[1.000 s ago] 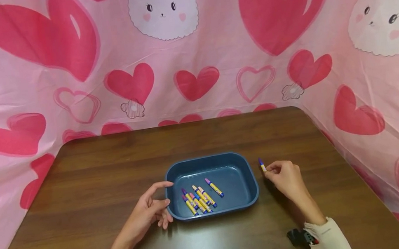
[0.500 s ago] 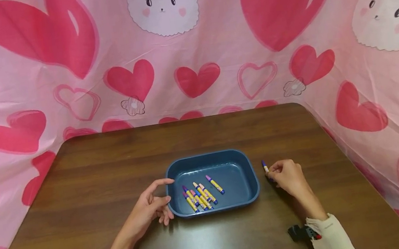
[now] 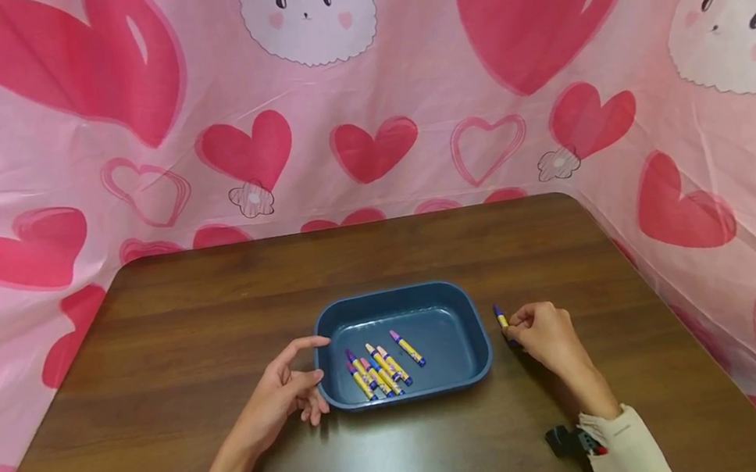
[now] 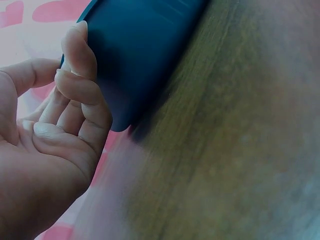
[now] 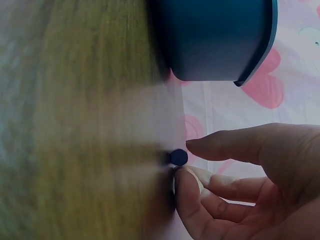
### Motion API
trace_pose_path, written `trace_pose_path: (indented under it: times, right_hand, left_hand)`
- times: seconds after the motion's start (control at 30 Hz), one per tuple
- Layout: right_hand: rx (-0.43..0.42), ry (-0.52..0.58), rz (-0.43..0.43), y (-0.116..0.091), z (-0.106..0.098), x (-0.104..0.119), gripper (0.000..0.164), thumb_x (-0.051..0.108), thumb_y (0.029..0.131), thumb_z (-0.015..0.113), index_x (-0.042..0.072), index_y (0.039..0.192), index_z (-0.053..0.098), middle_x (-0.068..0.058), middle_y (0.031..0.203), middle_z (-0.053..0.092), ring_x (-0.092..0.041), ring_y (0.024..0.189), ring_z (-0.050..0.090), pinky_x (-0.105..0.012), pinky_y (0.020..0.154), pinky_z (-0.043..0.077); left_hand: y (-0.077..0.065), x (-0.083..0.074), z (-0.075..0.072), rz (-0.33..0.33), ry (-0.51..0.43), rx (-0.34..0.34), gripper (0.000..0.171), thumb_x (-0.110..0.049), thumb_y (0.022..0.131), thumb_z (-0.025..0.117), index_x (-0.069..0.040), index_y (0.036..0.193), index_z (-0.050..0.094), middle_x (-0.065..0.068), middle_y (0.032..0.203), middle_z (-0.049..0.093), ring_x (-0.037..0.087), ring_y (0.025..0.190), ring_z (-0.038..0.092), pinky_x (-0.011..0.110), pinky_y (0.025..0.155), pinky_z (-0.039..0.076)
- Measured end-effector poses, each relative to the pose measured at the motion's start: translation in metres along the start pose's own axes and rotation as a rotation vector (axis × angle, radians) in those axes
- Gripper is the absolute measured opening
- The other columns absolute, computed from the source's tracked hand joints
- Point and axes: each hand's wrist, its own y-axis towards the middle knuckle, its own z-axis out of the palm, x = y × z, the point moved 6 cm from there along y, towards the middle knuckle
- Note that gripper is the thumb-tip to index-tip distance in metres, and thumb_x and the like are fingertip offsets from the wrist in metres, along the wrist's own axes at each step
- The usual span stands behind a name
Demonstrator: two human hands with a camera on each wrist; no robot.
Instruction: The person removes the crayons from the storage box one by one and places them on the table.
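A dark blue tray [image 3: 408, 397] sits mid-table. Inside it lie several crayons [image 3: 382, 369] with yellow wrappers and blue ends, most bunched at the left. A lone purple-tipped crayon [image 3: 407, 348] lies apart from the bunch. My left hand [image 3: 283, 389] touches the tray's left rim, index finger reaching over the edge and thumb below it; the other fingers bend loosely outside. Right of the tray, my right hand [image 3: 546, 337] holds a blue crayon [image 3: 500, 315] between thumb and index finger, low at the table. Its dark blue end [image 5: 178, 157] shows between the fingertips in the right wrist view.
The brown wooden table [image 3: 228, 286] has rounded far corners. A pink cloth [image 3: 311, 150] printed with hearts and rabbits hangs behind it and along both sides. Black wrist cameras [image 3: 573, 442] sit at the cream sleeves [image 3: 631, 449].
The head view has tilted slightly downward. The blue crayon has shifted slightly right, then a little back left, at my right fingertips. My left hand stays at the tray's rim.
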Motion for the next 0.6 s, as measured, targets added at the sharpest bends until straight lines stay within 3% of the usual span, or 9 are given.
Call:
trace_pose_path:
  times: [0.37, 0.6]
  right_hand:
    - [-0.033, -0.1, -0.021, -0.002, -0.004, 0.007, 0.018, 0.024, 0.085, 0.072, 0.007, 0.081, 0.074, -0.003, 0.074, 0.069, -0.024, 0.072, 0.061, -0.04, 0.065, 0.047]
    - [-0.167, -0.106, -0.098, -0.013, -0.012, 0.027, 0.013, 0.018, 0.084, 0.073, 0.005, 0.082, 0.075, -0.001, 0.07, 0.069, -0.022, 0.068, 0.063, -0.042, 0.064, 0.049]
  left_hand:
    - [0.0, -0.002, -0.001, 0.028, 0.006, 0.004, 0.052, -0.013, 0.102, 0.054, 0.0, 0.147, 0.031, 0.012, 0.071, 0.071, 0.02, 0.055, 0.066, 0.025, 0.05, 0.048]
    - [0.0, -0.002, 0.001, 0.061, -0.016, 0.034, 0.052, -0.01, 0.103, 0.052, 0.004, 0.146, 0.028, 0.011, 0.069, 0.07, 0.02, 0.053, 0.065, 0.027, 0.047, 0.046]
